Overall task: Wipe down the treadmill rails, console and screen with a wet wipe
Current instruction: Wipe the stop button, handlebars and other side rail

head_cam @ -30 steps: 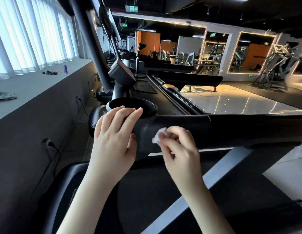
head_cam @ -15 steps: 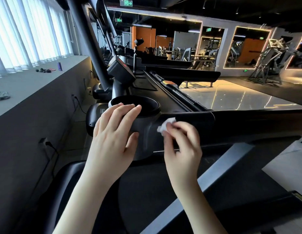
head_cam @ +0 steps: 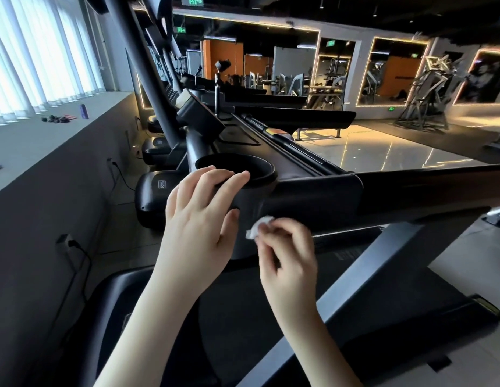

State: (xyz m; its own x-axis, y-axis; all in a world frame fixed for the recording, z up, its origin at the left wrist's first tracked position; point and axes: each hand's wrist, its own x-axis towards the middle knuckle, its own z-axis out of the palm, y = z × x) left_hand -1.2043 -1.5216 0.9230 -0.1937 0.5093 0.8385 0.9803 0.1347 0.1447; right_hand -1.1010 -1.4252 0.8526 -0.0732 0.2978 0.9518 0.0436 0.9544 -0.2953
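Observation:
The black treadmill console (head_cam: 313, 196) runs across the middle of the view, with a round cup holder (head_cam: 254, 170) at its left end and a dark rail (head_cam: 427, 188) stretching right. My left hand (head_cam: 198, 222) rests on the cup holder's outer wall, fingers straight and touching its rim. My right hand (head_cam: 288, 252) pinches a small crumpled white wet wipe (head_cam: 258, 227) and holds it against the console's front face, just below the cup holder. The screen is out of view above.
A grey ledge (head_cam: 47, 152) with small items and a purple bottle (head_cam: 83, 110) runs along the left under the blinds. A grey upright (head_cam: 383, 263) slants down to the right over the treadmill belt (head_cam: 271, 317). More treadmills line up ahead; glossy floor lies right.
My right hand has slid the wipe down the console's front face and a little left. My left hand has stayed on the cup holder. The camera tilted slightly.

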